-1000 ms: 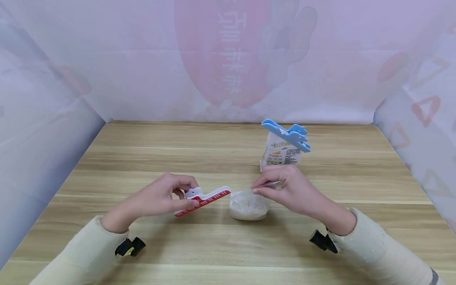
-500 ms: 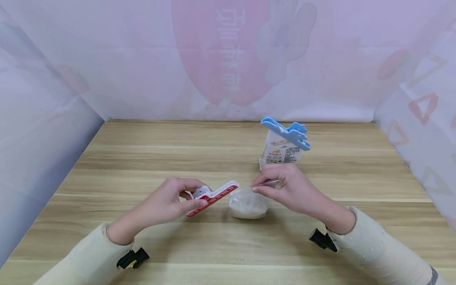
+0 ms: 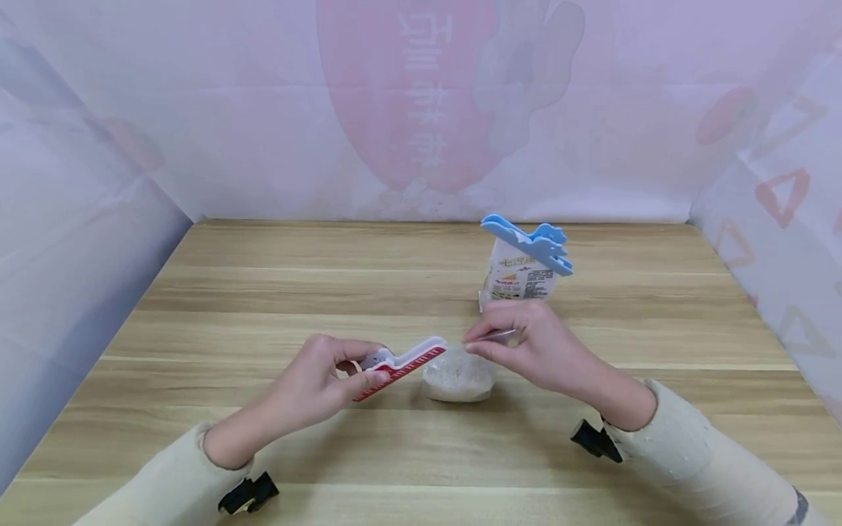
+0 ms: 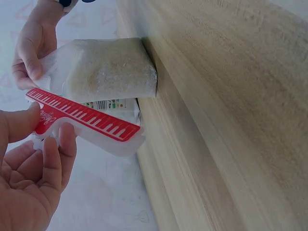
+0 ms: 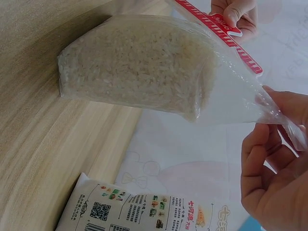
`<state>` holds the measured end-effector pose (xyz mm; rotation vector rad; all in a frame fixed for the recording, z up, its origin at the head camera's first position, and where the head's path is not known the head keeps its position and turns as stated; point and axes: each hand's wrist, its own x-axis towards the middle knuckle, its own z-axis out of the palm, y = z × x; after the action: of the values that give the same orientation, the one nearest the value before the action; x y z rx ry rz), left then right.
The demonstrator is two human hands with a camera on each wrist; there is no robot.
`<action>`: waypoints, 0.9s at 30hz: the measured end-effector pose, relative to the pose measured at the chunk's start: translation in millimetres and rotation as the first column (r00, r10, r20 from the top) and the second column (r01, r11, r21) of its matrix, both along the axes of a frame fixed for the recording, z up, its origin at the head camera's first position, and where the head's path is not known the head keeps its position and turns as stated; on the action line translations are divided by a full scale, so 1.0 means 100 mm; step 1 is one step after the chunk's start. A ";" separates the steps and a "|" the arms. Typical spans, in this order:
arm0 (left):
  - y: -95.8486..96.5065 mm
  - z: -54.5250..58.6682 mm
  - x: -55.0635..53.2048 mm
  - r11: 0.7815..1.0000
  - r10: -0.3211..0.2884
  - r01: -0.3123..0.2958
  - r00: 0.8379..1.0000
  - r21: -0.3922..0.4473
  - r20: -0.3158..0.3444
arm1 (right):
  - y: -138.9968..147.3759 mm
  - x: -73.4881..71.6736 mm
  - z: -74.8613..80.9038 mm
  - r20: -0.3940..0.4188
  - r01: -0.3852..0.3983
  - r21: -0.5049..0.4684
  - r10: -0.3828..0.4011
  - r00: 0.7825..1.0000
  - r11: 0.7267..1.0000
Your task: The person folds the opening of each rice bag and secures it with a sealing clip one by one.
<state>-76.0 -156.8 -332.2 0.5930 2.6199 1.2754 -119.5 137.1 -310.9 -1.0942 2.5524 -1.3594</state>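
Observation:
A clear plastic bag of rice stands on the wooden table, its filled base down. My right hand pinches the gathered top of this bag between thumb and fingers, pulling the film taut in the right wrist view. Just left of the bag, my left hand grips a red and white bag clip by its handle end. The clip slants upward, its far tip overlapping the bag's upper left side in the head view. From the right wrist, the clip's toothed red strip shows behind the clear film.
Behind my right hand stands a printed white rice bag, with a blue bag clip across its top. Pale printed cloth walls border the wooden table at the back and both sides.
My left hand has moved right with the red and white clip, bringing its tip up to the clear bag. My right hand keeps its pinch almost in place.

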 end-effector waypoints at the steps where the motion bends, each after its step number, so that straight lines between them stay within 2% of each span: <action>1: 0.01 0.00 0.00 1.000 -0.003 0.003 1.000 -0.005 -0.006 | 0.00 0.00 0.00 -0.003 0.000 0.001 0.000 1.000 1.000; 7: 0.03 0.02 0.04 1.000 -0.027 0.026 0.996 -0.010 -0.090 | -0.01 0.00 0.01 -0.008 0.004 0.008 -0.004 1.000 1.000; 12: 0.05 0.03 0.10 0.998 -0.041 0.030 0.980 -0.059 -0.196 | -0.01 0.01 0.01 -0.007 0.005 0.010 -0.005 1.000 1.000; 15: 0.08 0.02 0.13 0.996 -0.032 0.012 0.970 -0.083 -0.242 | -0.01 0.01 0.00 -0.006 0.008 0.005 -0.008 1.000 1.000; 21: 0.12 -0.01 0.15 0.997 -0.015 -0.005 0.963 -0.072 -0.270 | -0.01 0.02 -0.01 -0.021 0.005 -0.007 -0.005 1.000 1.000; 27: 0.13 -0.02 0.13 0.996 -0.036 0.011 0.958 -0.088 -0.285 | -0.01 0.02 -0.01 -0.026 -0.001 -0.015 0.001 1.000 1.000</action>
<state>-62.9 -144.1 -333.9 0.8494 2.8701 1.1384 -117.1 136.0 -312.3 -1.1230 2.5633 -1.3749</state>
